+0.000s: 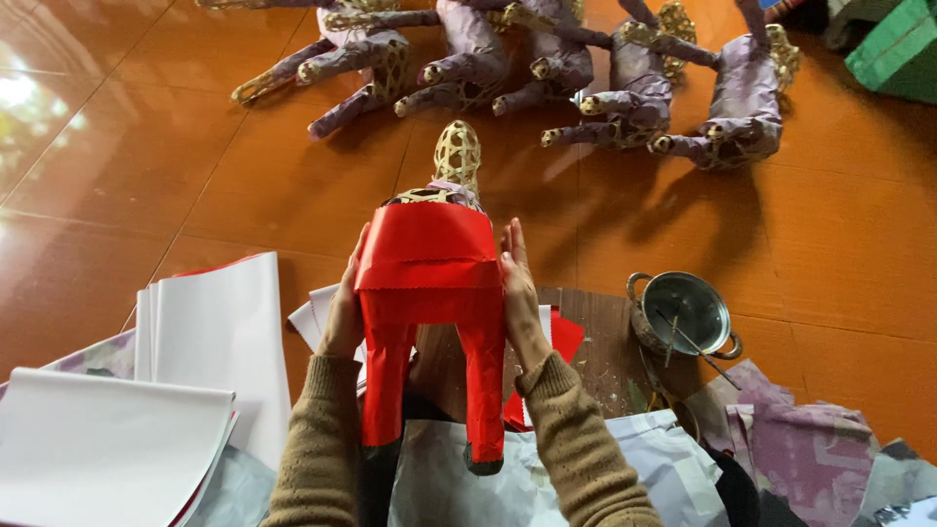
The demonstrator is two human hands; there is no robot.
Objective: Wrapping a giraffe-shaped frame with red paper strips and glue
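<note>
A woven animal frame stands in front of me, its body and two near legs wrapped in red paper. Its bare lattice head points away from me. My left hand lies flat against the left side of the red body. My right hand presses flat against the right side. Both hands hold the figure between them, in brown knit sleeves.
Several purple-papered animal frames lie in a row on the orange tiled floor beyond. A small metal pot with a stick sits to the right. White paper sheets lie left, purple paper scraps right, a green box at far right.
</note>
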